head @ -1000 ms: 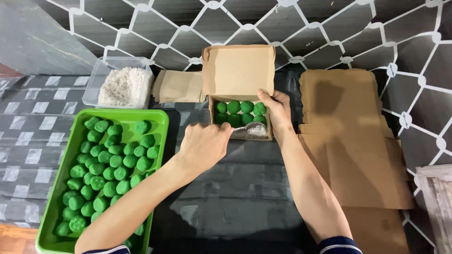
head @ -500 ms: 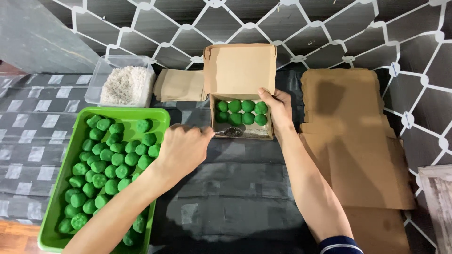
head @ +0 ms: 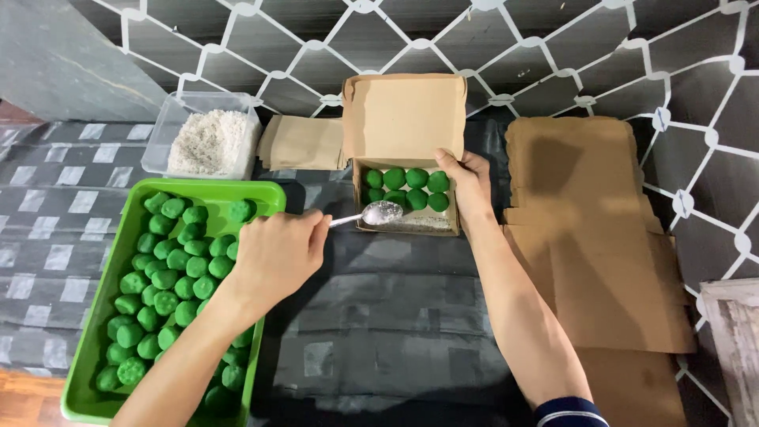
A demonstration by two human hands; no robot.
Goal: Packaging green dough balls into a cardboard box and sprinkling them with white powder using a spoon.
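Spoon (head: 378,213) of metal, its bowl dusted with white flakes, lies level over the front edge of the small cardboard box (head: 407,225); its handle disappears into the left hand (head: 277,253), whose grip is clenched around it, so the handle's end cannot be seen. The right hand (head: 468,183) grasps the box's right wall, fingers curled over the rim and partly hiding it. Inside the box, green balls (head: 406,187) fill the back rows, and a white layer shows along the front; the spoon covers part of it. The box's lid stands open behind. Left of the hands, a green tray (head: 265,198) holds many more green balls, some hidden under the left forearm, and the tray's near corner is cut off by the frame. Behind the tray stands a clear tub (head: 207,141) of white shreds. Flat cardboard sheets (head: 601,237) lie to the right on the dark tabletop (head: 395,332), their lower end running out of view.
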